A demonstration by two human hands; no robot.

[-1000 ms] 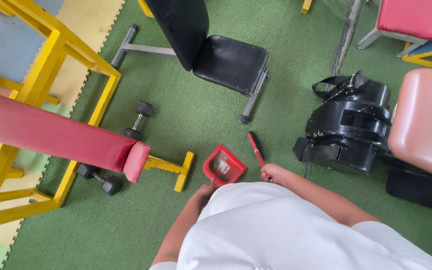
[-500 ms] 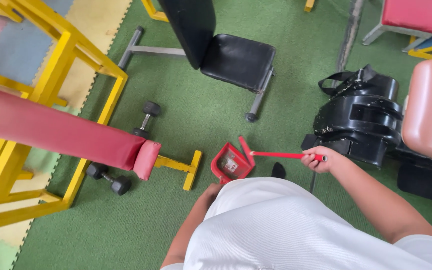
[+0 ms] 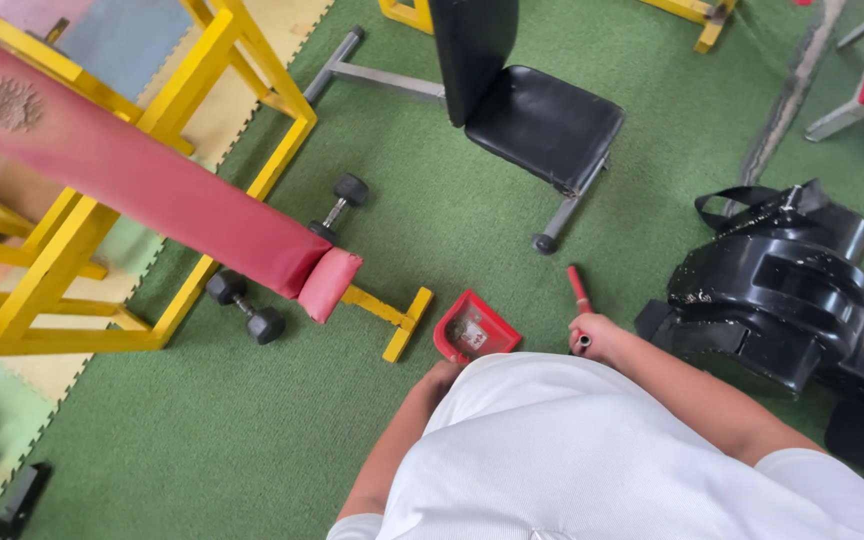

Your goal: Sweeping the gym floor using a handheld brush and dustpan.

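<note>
From the head camera, looking straight down past a white shirt, the right hand (image 3: 597, 338) is closed around the end of a red brush handle (image 3: 579, 288), which points away from the body across the green turf floor (image 3: 432, 230); the bristle end cannot be made out. The left hand (image 3: 442, 374) is mostly hidden behind the shirt hem, so I cannot tell how it grips, but it sits right at the rear of the red dustpan (image 3: 475, 328), which rests on the turf with some pale scraps inside.

The dustpan lies just beside the yellow foot of the bench frame (image 3: 407, 322) and near a dumbbell (image 3: 245, 307) under the red padded bench (image 3: 152, 190). A black seat (image 3: 542, 125) stands further off, and a black bulky machine (image 3: 777, 290) is near the right forearm.

Risks, as I judge them: the pan could tip and spill its scraps if lifted unevenly (the holding hand is out of sight, so its purchase is uncertain). A wide sweep of the brush could knock the pan against the yellow foot, or the elbow could strike the black machine. Turf fibres may also snag debris.
</note>
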